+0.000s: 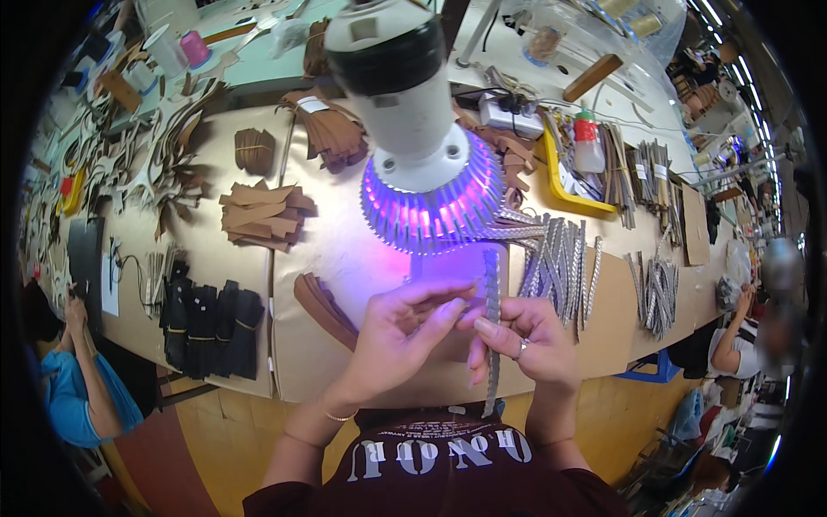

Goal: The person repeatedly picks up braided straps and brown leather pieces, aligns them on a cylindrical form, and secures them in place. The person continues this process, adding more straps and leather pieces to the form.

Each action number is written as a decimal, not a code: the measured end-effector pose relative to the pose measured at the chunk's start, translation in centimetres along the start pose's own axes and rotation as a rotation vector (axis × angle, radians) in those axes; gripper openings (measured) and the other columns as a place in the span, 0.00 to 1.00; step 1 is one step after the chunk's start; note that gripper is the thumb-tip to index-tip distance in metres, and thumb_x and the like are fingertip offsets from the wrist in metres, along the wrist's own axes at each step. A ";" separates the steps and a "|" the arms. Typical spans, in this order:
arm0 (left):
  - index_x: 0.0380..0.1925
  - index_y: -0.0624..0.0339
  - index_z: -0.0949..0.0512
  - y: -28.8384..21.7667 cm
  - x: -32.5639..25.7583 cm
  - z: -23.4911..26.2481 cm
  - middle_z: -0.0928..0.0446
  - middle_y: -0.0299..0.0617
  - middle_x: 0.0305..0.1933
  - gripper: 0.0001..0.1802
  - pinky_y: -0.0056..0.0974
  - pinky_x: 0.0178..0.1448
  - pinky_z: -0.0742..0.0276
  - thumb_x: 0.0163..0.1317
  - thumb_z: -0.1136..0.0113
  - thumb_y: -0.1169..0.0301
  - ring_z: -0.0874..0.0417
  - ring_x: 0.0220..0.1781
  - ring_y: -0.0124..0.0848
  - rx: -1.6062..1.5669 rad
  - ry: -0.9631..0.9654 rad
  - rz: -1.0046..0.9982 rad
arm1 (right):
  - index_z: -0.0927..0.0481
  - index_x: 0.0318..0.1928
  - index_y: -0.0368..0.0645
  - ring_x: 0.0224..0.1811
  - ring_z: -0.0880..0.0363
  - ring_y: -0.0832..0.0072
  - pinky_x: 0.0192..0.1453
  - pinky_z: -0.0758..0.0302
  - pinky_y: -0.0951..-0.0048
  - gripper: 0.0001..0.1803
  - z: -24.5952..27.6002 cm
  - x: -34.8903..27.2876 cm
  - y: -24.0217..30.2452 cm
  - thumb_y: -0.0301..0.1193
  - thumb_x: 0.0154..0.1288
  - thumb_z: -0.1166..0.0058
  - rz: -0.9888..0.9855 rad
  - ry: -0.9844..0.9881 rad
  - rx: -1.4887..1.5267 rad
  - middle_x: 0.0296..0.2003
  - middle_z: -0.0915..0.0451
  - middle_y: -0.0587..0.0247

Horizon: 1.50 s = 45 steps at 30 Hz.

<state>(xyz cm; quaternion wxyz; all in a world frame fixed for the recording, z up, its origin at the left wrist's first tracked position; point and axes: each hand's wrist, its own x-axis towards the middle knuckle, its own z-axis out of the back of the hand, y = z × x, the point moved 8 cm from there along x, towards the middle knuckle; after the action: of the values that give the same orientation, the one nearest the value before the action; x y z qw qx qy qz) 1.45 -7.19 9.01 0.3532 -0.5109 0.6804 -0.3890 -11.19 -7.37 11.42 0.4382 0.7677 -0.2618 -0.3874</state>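
Note:
A narrow braided silver-grey strap [492, 280] stands lengthwise in front of me, its lower end hanging toward my shirt. My right hand [536, 343], with a ring on one finger, grips the strap between thumb and fingers near its middle. Just to the left of the strap, my left hand [405, 332] is closed in a pinch, thumb against fingertips. What those fingertips hold, if anything, is too small to make out. Above both hands hangs a lamp [431, 194] with a finned metal head, casting purple light on the table and my fingers.
Braided strips [560, 271] are piled right of my hands, with another bunch [659, 293] farther right. Brown strips [267, 214] and black bundles [207, 332] lie left. A yellow tray [573, 202] and a red-labelled bottle [588, 146] stand behind. Co-workers sit at both sides.

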 end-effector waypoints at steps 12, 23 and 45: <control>0.54 0.71 0.23 1.5 1.2 -0.1 0.19 0.48 0.53 0.15 0.39 0.63 0.23 0.69 0.45 0.77 0.18 0.54 0.32 -0.093 0.048 -0.037 | 0.20 0.55 0.40 0.24 0.25 0.76 0.27 0.34 0.73 0.19 0.9 -2.0 3.0 0.32 0.65 0.40 0.320 -0.373 -1.035 0.28 0.22 0.65; 0.48 0.70 0.20 3.4 2.2 3.6 0.16 0.44 0.43 0.12 0.38 0.53 0.20 0.69 0.45 0.74 0.16 0.43 0.30 -0.047 -0.153 0.062 | 0.19 0.55 0.40 0.26 0.27 0.69 0.33 0.33 0.68 0.22 -0.8 -1.1 4.4 0.27 0.59 0.36 0.469 -0.538 -1.502 0.27 0.24 0.64; 0.50 0.72 0.21 4.0 1.7 0.4 0.17 0.46 0.46 0.17 0.34 0.49 0.19 0.74 0.49 0.67 0.16 0.46 0.30 -0.211 0.065 0.152 | 0.42 0.64 0.41 0.55 0.22 0.66 0.58 0.20 0.65 0.25 5.3 1.6 1.9 0.17 0.70 0.54 0.613 -0.676 0.129 0.56 0.28 0.49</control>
<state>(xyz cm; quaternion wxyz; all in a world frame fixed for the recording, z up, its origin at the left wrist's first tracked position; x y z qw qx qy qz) -0.29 -8.24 5.14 0.3036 -0.4791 0.7655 -0.3037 -14.74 -11.96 10.88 0.3738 0.5112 -0.6287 -0.4514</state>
